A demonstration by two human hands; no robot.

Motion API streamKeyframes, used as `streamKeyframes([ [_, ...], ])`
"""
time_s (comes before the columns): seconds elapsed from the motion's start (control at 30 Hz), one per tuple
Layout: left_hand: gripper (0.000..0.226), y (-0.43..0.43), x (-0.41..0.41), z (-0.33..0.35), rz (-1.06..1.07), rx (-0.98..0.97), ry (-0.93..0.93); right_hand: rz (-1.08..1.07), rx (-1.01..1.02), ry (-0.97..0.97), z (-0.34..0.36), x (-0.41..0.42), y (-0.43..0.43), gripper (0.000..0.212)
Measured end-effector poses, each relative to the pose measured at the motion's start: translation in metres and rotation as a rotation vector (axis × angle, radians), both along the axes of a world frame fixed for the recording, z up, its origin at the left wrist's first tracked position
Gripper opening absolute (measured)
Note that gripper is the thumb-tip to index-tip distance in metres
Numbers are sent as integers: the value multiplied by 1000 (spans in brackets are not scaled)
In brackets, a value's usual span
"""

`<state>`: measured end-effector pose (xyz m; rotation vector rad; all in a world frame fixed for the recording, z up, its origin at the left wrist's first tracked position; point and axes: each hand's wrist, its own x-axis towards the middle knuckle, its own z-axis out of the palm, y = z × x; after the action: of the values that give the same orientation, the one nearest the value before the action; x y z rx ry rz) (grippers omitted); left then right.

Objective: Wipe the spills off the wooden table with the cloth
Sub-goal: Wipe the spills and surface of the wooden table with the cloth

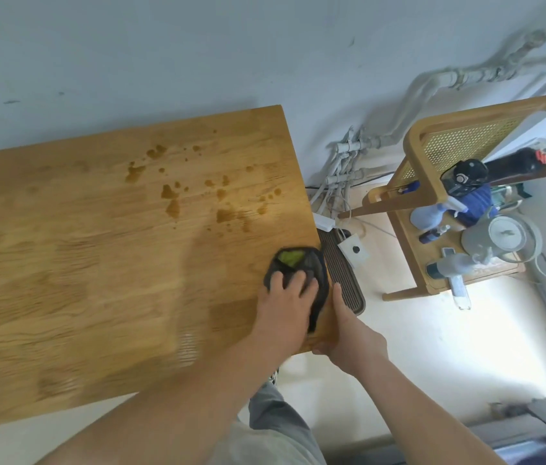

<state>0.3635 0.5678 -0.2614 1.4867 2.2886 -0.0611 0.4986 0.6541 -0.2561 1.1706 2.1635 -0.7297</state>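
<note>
The wooden table point(90, 270) carries several brown spills point(172, 199) across its far right part. A dark grey cloth with a green patch point(313, 265) lies at the table's right edge, nearer to me than the spills. My left hand point(286, 297) presses down on the cloth with its fingers spread flat. My right hand point(348, 333) holds the table's near right corner: the thumb lies along the edge and the fingers curl under it. The picture is slightly blurred around the table's near side.
On the floor right of the table lie a dark ribbed tray point(345, 283), a white power strip point(325, 223) and a small white box point(353, 251). Further right stands a wooden rattan rack point(432, 156) with spray bottles point(429, 216) and a grey kettle point(503, 236). Pipes run along the wall.
</note>
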Motion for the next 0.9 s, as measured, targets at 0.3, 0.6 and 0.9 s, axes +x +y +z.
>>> streamKeyframes([
  [0.3,68,15,16,4,-118,-28,-3,-489,-106,72,-6,47,8,24],
  [0.6,56,-65,12,-14,-479,23,19,-387,21,243,9,-9,11,32],
  [0.9,62,-172,-98,0,558,-102,91,268,186,110,21,-104,0,108],
])
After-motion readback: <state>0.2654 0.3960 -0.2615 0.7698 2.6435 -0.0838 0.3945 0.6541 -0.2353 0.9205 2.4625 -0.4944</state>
